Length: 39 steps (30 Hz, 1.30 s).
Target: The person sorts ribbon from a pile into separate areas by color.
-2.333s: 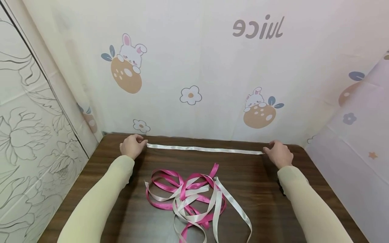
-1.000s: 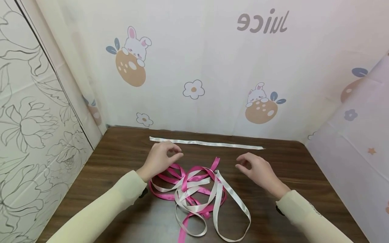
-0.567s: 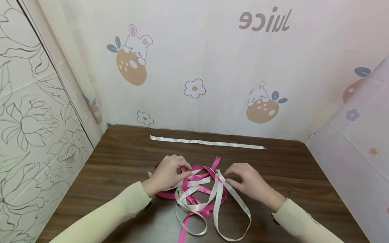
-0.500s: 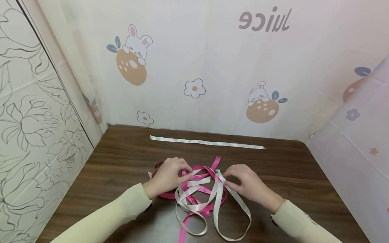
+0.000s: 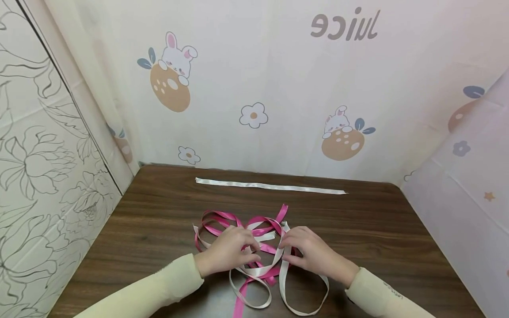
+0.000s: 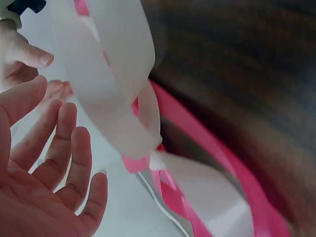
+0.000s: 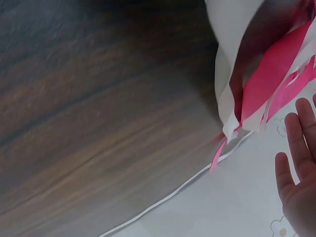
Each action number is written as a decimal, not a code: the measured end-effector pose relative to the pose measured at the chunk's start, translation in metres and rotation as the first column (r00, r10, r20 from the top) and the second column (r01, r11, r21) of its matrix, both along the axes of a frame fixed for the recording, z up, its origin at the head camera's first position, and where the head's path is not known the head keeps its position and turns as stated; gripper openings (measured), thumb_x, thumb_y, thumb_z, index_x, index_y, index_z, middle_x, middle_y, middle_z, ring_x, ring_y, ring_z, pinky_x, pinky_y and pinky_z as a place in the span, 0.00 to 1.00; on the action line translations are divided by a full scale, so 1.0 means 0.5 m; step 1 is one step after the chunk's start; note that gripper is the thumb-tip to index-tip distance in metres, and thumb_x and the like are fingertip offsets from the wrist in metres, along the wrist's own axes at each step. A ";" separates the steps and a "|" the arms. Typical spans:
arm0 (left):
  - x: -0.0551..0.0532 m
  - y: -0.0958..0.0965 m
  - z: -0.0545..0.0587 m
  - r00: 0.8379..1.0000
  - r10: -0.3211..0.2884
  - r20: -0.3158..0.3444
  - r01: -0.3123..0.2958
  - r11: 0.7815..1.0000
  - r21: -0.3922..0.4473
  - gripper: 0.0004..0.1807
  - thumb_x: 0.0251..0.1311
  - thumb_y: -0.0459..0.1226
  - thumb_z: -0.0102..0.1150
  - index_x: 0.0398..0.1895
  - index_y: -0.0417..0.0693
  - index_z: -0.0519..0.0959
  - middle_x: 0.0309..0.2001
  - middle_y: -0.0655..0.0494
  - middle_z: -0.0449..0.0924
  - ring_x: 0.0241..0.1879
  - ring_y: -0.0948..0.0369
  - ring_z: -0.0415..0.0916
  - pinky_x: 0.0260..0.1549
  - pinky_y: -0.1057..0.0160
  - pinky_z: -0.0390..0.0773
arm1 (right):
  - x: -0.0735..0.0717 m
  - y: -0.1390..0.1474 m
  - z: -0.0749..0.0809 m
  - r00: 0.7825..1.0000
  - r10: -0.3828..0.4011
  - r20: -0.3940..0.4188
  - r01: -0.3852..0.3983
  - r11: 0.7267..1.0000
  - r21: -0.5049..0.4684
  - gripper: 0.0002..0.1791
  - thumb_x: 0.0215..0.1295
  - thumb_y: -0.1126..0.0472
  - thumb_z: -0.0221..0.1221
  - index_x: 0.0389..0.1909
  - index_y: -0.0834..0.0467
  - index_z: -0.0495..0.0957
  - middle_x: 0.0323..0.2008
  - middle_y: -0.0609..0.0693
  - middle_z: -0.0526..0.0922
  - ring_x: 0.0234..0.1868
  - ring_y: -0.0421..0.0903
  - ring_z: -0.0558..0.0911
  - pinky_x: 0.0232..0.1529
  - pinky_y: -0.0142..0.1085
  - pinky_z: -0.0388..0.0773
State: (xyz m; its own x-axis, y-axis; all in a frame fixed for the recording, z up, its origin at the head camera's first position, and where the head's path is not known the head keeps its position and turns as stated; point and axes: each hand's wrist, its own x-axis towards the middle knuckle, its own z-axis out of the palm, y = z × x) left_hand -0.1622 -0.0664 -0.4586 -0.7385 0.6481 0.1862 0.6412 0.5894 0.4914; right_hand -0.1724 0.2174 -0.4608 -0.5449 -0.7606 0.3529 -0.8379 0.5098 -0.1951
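Note:
A tangle of pink ribbon (image 5: 218,215) and white ribbon (image 5: 266,271) lies on the table in the head view. Over its left side hovers my left hand (image 5: 230,251), covering part of the loops. Opposite it, my right hand (image 5: 312,252) is over the tangle's right edge, close to a white loop. In the left wrist view the left hand (image 6: 59,182) shows loosely spread fingers with nothing between them. The right hand (image 7: 301,173) in the right wrist view has extended fingers beside the ribbons, its thumb out of frame. Whether either hand touches a ribbon, I cannot tell.
Along the far edge of the brown wooden table (image 5: 159,212) a single white ribbon strip (image 5: 270,186) lies straight. A patterned curtain (image 5: 254,79) hangs behind the table, and a panel with line-drawn flowers (image 5: 36,176) stands at the left.
Earlier, both hands held the ends of the white strip at the back, then let go. They have since moved toward each other and nearer, over the tangle; lately they came slightly closer to the body.

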 end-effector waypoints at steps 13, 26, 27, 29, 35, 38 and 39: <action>0.019 0.016 -0.009 0.998 -0.060 0.002 0.060 0.997 -0.042 0.07 0.59 0.47 0.74 0.35 0.57 0.90 0.34 0.66 0.86 0.37 0.69 0.79 0.44 0.67 0.70 | 0.011 -0.023 -0.019 0.997 0.081 -0.002 -0.081 0.997 0.014 0.12 0.54 0.57 0.76 0.39 0.50 0.87 0.41 0.40 0.85 0.49 0.40 0.81 0.58 0.44 0.75; 0.022 0.021 -0.011 0.998 -0.067 0.019 0.068 0.993 -0.096 0.07 0.56 0.47 0.75 0.34 0.59 0.90 0.33 0.69 0.85 0.35 0.73 0.75 0.40 0.70 0.68 | 0.010 -0.038 -0.023 0.996 0.091 0.021 -0.092 0.992 0.086 0.10 0.55 0.56 0.75 0.37 0.49 0.88 0.41 0.39 0.85 0.48 0.36 0.81 0.62 0.47 0.74; 0.022 0.021 -0.012 0.998 -0.066 0.020 0.068 0.993 -0.096 0.06 0.56 0.47 0.76 0.34 0.59 0.90 0.33 0.69 0.86 0.35 0.73 0.75 0.40 0.71 0.67 | 0.010 -0.039 -0.022 0.996 0.092 0.024 -0.093 0.992 0.090 0.09 0.55 0.57 0.75 0.37 0.49 0.88 0.41 0.39 0.85 0.48 0.36 0.81 0.62 0.47 0.74; 0.022 0.021 -0.013 0.997 -0.070 0.020 0.072 0.993 -0.089 0.06 0.55 0.46 0.76 0.33 0.59 0.90 0.32 0.68 0.86 0.34 0.73 0.75 0.38 0.73 0.66 | 0.010 -0.041 -0.021 0.995 0.093 0.026 -0.095 0.991 0.095 0.08 0.56 0.58 0.75 0.36 0.48 0.88 0.40 0.39 0.84 0.48 0.36 0.80 0.62 0.48 0.74; 0.019 0.024 -0.018 0.995 -0.098 0.014 0.099 0.992 -0.078 0.04 0.56 0.46 0.76 0.30 0.60 0.90 0.28 0.68 0.85 0.29 0.75 0.74 0.34 0.77 0.63 | 0.009 -0.043 -0.021 0.995 0.098 0.023 -0.100 0.991 0.092 0.06 0.57 0.58 0.75 0.31 0.46 0.86 0.38 0.38 0.84 0.46 0.35 0.80 0.62 0.49 0.74; 0.019 0.025 -0.019 0.995 -0.102 0.018 0.103 0.991 -0.081 0.03 0.55 0.46 0.76 0.29 0.61 0.90 0.26 0.70 0.84 0.28 0.76 0.74 0.34 0.77 0.63 | 0.009 -0.043 -0.024 0.994 0.103 0.021 -0.104 0.990 0.092 0.07 0.56 0.58 0.75 0.30 0.46 0.86 0.38 0.38 0.84 0.46 0.35 0.80 0.61 0.49 0.75; 0.020 0.026 -0.020 0.995 -0.102 0.020 0.104 0.991 -0.081 0.03 0.55 0.46 0.76 0.29 0.61 0.90 0.25 0.71 0.83 0.28 0.76 0.73 0.34 0.77 0.63 | 0.009 -0.044 -0.025 0.994 0.103 0.021 -0.105 0.990 0.093 0.07 0.56 0.57 0.75 0.30 0.46 0.86 0.38 0.38 0.84 0.46 0.35 0.80 0.60 0.48 0.75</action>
